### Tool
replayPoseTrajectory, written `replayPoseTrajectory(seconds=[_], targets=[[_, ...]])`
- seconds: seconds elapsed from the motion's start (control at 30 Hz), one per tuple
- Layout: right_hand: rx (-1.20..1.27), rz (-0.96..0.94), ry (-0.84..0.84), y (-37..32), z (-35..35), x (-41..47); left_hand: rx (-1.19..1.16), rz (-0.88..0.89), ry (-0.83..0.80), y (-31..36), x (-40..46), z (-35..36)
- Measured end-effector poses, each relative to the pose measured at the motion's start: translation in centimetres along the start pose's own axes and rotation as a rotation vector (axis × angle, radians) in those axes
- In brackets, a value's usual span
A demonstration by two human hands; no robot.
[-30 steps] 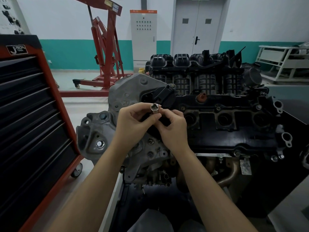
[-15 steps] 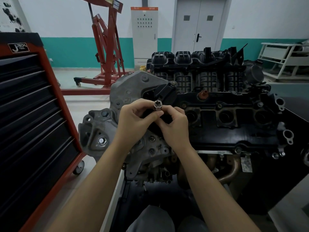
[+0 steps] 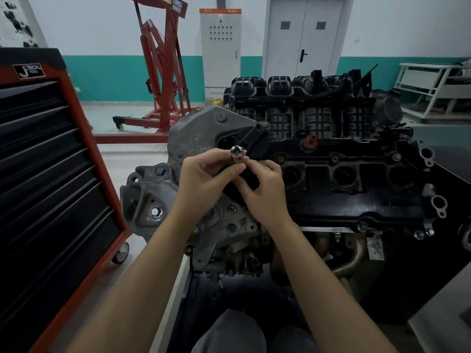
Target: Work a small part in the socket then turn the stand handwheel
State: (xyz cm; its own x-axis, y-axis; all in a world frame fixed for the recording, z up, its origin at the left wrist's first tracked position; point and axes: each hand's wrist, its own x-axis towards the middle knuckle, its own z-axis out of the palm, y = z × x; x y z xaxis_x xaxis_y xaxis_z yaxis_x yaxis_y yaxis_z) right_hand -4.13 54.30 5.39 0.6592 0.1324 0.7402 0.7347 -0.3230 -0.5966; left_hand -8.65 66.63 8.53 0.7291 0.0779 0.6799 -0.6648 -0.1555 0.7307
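Observation:
A small shiny metal socket [image 3: 236,151] is held up in front of a car engine [image 3: 331,174], its open end turned toward me. My left hand [image 3: 204,182] pinches it between thumb and fingers. My right hand [image 3: 265,192] meets it from the right, fingertips curled against the socket's lower end. Both hands hover over the engine's grey timing cover [image 3: 193,138], just in front of a black oil filler cap [image 3: 252,143]. What lies under my right palm is hidden.
A red and black tool cabinet [image 3: 51,187] on castors stands close at the left. Behind are a red engine hoist [image 3: 163,72], a grey electrical cabinet [image 3: 220,47], a grey double door [image 3: 303,34] and a white metal rack [image 3: 433,90] at right.
The socket has turned in my fingers, its open end now facing me more squarely. Both hands stay together at the same spot over the engine.

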Motion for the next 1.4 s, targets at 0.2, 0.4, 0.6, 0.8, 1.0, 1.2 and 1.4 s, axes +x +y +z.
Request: replayPoseTrajectory(seconds=[0.2,0.4,0.6,0.8,1.0,1.2,1.4], targets=[[0.071,0.129,-0.01,0.16,-0.1,0.04,0.058,0.056,-0.03,0.37,-0.06,0.1],[0.012,0.012,-0.025,0.01,-0.24,0.0,0.037,0.043,-0.036,0.0,0.04,0.02],[0.058,0.133,-0.006,0.24,0.02,-0.03,0.112,0.089,-0.026,-0.25,-0.12,0.06],[0.015,0.02,-0.019,0.18,-0.04,-0.07,0.036,0.054,-0.016,-0.42,0.02,0.06],[0.08,0.124,0.005,0.1,-0.06,-0.06,0.067,0.072,-0.031,-0.32,-0.13,0.02],[0.031,0.059,-0.026,0.13,-0.05,-0.17,0.049,0.042,-0.031,-0.13,0.05,0.05],[0.083,0.129,0.001,0.29,0.03,-0.07,0.111,0.086,-0.027,-0.18,-0.1,0.12]])
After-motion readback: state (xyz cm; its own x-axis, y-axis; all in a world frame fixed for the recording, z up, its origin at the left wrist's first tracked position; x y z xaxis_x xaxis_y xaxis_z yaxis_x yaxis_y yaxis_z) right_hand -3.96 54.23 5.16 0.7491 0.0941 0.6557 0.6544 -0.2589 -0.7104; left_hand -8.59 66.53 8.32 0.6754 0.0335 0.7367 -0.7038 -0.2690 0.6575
